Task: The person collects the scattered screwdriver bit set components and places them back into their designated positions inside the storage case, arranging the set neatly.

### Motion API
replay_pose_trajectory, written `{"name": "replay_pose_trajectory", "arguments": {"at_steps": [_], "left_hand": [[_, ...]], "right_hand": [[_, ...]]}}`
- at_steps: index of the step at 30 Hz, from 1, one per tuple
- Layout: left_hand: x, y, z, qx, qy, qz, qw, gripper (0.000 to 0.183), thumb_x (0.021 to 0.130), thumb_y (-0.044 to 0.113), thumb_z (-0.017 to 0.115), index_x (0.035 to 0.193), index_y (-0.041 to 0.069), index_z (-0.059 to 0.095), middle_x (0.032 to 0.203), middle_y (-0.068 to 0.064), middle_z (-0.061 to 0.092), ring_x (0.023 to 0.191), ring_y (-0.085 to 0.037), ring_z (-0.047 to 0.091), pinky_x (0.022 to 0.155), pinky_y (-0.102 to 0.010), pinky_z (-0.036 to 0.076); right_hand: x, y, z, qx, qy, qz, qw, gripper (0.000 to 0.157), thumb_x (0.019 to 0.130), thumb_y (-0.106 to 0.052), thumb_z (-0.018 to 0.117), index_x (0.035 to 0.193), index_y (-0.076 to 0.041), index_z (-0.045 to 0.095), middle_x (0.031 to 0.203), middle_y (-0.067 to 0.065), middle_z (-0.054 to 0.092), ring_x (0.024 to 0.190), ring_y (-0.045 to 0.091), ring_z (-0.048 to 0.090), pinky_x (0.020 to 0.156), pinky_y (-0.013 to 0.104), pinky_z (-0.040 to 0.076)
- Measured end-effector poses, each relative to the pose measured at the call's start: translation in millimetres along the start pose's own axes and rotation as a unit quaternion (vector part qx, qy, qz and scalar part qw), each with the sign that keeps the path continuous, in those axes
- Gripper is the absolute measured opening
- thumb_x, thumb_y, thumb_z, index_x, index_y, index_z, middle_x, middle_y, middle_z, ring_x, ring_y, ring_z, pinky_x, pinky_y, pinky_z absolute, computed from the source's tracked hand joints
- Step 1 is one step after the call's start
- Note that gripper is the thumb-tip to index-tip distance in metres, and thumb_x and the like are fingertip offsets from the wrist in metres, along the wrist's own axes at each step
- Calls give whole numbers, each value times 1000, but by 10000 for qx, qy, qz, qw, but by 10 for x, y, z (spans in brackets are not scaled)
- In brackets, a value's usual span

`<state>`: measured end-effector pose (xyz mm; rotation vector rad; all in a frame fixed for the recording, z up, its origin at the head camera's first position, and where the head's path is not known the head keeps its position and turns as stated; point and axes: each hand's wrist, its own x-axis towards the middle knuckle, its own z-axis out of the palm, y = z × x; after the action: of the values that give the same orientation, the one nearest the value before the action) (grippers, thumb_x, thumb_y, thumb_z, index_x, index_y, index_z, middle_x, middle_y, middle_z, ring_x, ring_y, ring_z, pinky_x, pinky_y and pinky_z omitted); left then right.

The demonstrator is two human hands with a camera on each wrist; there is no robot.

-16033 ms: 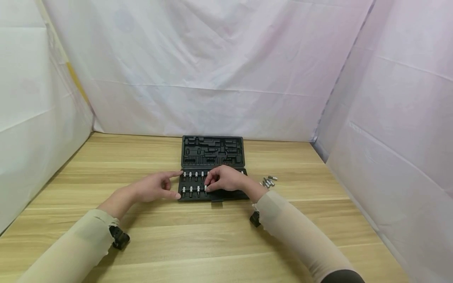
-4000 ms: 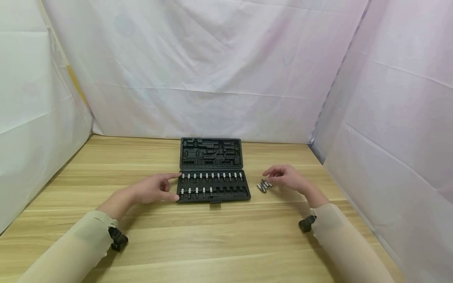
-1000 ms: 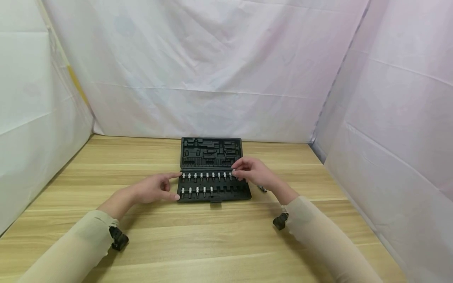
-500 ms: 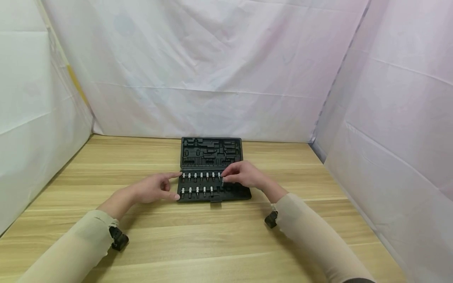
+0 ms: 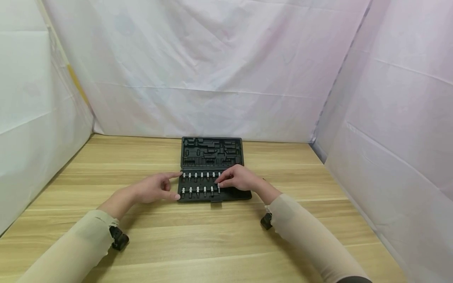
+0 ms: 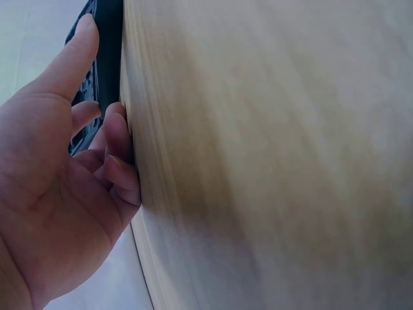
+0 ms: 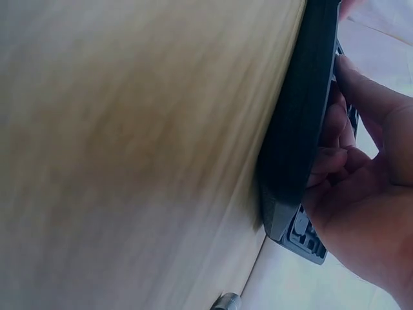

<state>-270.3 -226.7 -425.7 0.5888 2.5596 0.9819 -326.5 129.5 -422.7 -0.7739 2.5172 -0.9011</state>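
A black socket case (image 5: 212, 138) lies open on the wooden table, its moulded lid leaning up at the back. Silver bit sockets (image 5: 197, 191) stand in two rows in its base; the right part of both rows is hidden behind my right hand (image 5: 238, 179). That hand pinches a bit socket (image 5: 219, 188) between thumb and fingers, right at the front row, beside the ones seated on the left. My left hand (image 5: 152, 188) touches the case's left edge with extended index finger and thumb (image 6: 74, 61); its other fingers are loosely bent.
A loose metal socket (image 7: 227, 301) lies on the table (image 5: 198, 243) to the right of the case, largely hidden from the head view by my right wrist. White cloth (image 5: 198, 78) hangs around the back and sides of the table.
My right hand has carried a bit socket from the loose pile on the right, over the back row, to the front row. The front row has grown since 16 seconds ago. Left hand stays.
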Motion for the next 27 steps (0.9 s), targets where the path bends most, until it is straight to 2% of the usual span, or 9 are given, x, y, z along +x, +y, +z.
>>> {"name": "replay_pose_trajectory", "arguments": {"at_steps": [6,14,24,27], "left_hand": [[5,-4,-8,18,15,2,10000,96,96,43,86,172,13,37,100,-6,64,88,-20,56,73,-31,50],[8,-7,-8,73,26,52,10000,95,96,43,86,172,12,37,98,-5,64,86,-19,55,72,-30,50],[3,-1,-6,36,18,18,10000,96,96,43,86,172,13,37,99,-5,64,88,-20,56,73,-31,50],[4,-5,-3,8,16,4,10000,96,96,43,86,172,13,37,99,-5,64,87,-20,56,72,-30,50]], "right_hand": [[8,-11,-7,-99,-4,-31,9999,18,107,-26,74,121,-25,86,130,-2,80,125,20,72,104,41,60],[-4,30,-26,67,-94,52,9999,16,106,-27,76,117,-23,86,119,-5,81,109,11,72,97,37,60],[-10,-11,-21,-72,-223,53,9997,17,105,-24,76,119,-26,86,125,-4,81,118,15,73,101,40,61],[-7,1,-17,-59,-239,21,9997,17,105,-23,76,119,-26,86,123,-5,81,113,12,73,98,37,61]]}}
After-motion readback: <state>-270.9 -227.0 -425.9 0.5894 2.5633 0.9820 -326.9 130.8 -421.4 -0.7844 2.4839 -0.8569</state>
